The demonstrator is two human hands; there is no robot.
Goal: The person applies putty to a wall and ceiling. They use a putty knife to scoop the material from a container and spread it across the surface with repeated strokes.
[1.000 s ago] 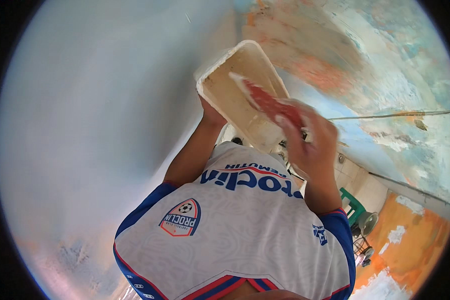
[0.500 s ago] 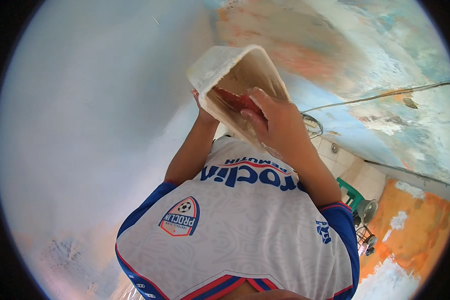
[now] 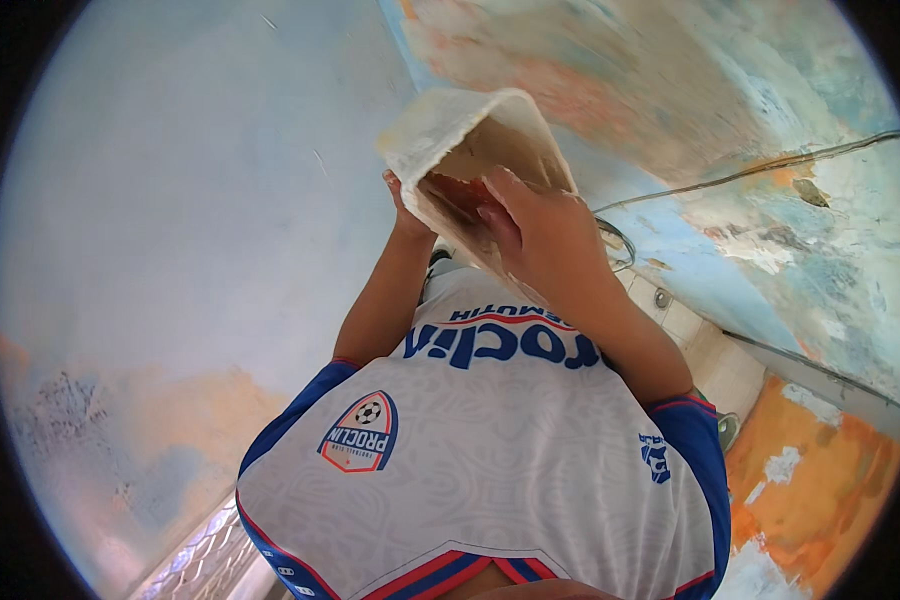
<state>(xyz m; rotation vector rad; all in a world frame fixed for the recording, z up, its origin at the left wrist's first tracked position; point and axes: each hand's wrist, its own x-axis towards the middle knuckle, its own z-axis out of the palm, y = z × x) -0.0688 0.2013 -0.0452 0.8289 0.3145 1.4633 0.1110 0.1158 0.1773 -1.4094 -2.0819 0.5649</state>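
Note:
A whitish, plaster-crusted tub (image 3: 440,130) with a squarish mouth is tilted in front of my chest, its opening turned toward me. My left hand (image 3: 398,195) grips it from the left and underneath; only some fingers show past its edge, the rest being hidden behind the wall. Inside the mouth, my right hand (image 3: 535,220) holds a flat red scraper (image 3: 455,192) between thumb and fingers. The scraper's far part lies against the tub's inside, and the fingertips are partly hidden. Pale residue coats the inner walls.
A pale blue-grey wall (image 3: 200,200) fills the left. At right, a patchy, peeling wall (image 3: 670,100) carries a cable (image 3: 760,190). Orange, flaking paint (image 3: 810,470) shows lower right, near floor tiles (image 3: 720,370). A metal lattice (image 3: 200,560) is at lower left.
My right hand has moved a little further into the tub with the red scraper. The view has shifted slightly, bringing the lattice into sight; the left hand keeps its hold.

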